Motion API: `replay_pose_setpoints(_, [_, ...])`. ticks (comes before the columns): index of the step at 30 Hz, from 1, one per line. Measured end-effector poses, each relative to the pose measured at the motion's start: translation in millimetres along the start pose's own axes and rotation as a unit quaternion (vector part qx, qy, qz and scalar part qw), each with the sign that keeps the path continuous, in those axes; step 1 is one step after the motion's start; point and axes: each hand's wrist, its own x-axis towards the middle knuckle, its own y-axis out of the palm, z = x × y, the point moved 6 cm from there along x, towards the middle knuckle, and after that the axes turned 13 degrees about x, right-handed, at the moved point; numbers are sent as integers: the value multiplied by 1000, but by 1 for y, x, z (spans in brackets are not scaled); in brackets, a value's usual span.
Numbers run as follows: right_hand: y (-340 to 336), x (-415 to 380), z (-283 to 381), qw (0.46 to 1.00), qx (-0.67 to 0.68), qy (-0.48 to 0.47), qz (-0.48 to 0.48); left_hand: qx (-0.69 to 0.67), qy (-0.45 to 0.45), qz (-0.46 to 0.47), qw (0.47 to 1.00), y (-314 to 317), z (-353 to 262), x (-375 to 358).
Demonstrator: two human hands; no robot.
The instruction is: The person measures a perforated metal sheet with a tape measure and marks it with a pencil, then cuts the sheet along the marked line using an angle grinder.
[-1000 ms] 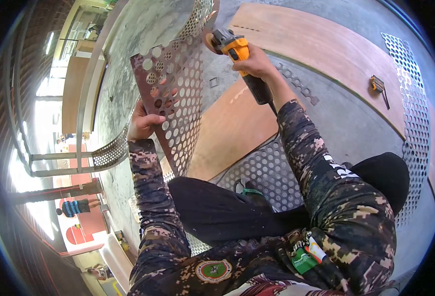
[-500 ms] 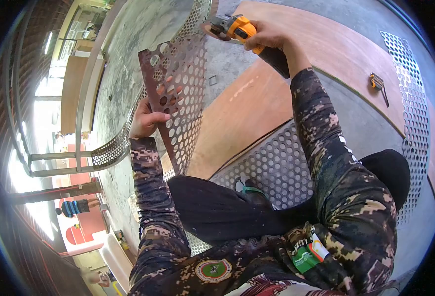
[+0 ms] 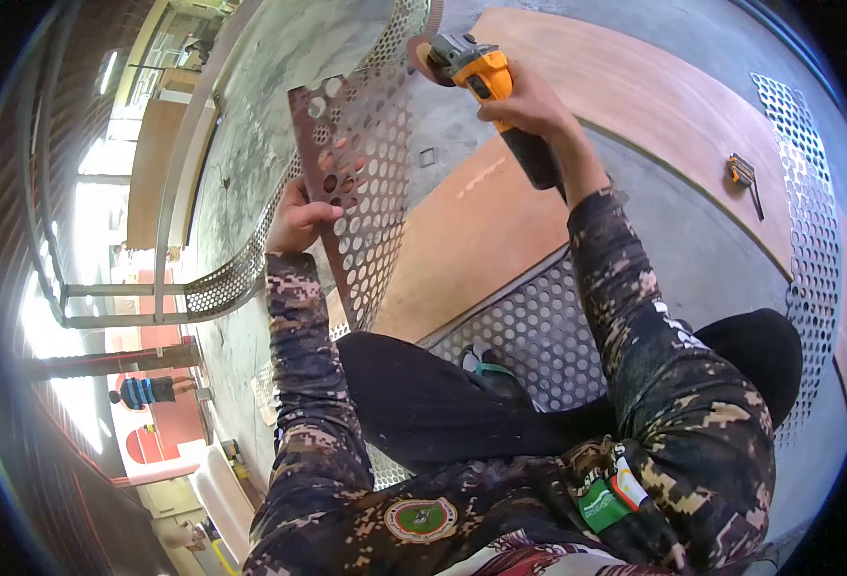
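Observation:
My left hand [image 3: 303, 219] grips the edge of a perforated metal sheet [image 3: 370, 254], thumb on the near face and fingers showing through the holes. The sheet stands on edge, tilted, its lower end by my knee. In my right hand [image 3: 536, 101] is a yellow and black angle grinder [image 3: 489, 77], held by its body. Its round disc [image 3: 425, 60] points left, close to the sheet's far upper corner. My fingers wrap around the grinder behind its head.
Another perforated sheet [image 3: 538, 317] lies under my legs. Plywood [image 3: 654, 125] covers the floor ahead, with a tape measure [image 3: 740, 173] on it. A long perforated strip [image 3: 802, 230] lies at right. At left stand a curved metal frame [image 3: 121, 290] and, farther off, a person [image 3: 150, 391].
The view has shifted slightly. The grinder has tilted more upright, with its handle end lower, and its disc stays near the sheet's far corner. Both hands keep their holds.

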Motion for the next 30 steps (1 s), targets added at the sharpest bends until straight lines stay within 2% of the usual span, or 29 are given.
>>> replay_pose_setpoints(2, [17, -12, 20, 996, 59, -65, -19, -4, 10, 21, 1000, 1, 4, 6])
replay_pose_setpoints(3, [26, -15, 28, 995, 39, -87, -18, -4, 12, 41, 999, 1, 3, 8])
replay_pose_setpoints(7, [55, -33, 55, 994, 66, -85, -19, -45, 15, 31, 998, 3, 7, 12])
replay_pose_setpoints(12, [64, -46, 83, 983, 78, -159, -48, -16, -5, 32, 999, -8, 24, 20])
replay_pose_setpoints(16, [68, -48, 87, 984, 92, -150, -42, -29, 4, 45, 999, -1, 20, 22])
replay_pose_setpoints(19, [69, -46, 84, 985, 69, -155, -37, 2, 6, 18, 1000, 1, 15, 21])
replay_pose_setpoints(21, [70, -42, 75, 989, 37, -138, -33, -40, 16, 52, 998, 5, 12, 19])
replay_pose_setpoints(25, [61, -38, 59, 989, 33, -139, -51, -54, 12, 59, 997, 0, 18, 15])
replay_pose_setpoints(27, [56, -34, 43, 994, 58, -84, -35, -65, 23, 48, 996, 1, 14, 11])
replay_pose_setpoints(30, [50, -25, 16, 996, 59, -53, -33, -57, 17, 35, 998, 3, 8, 3])
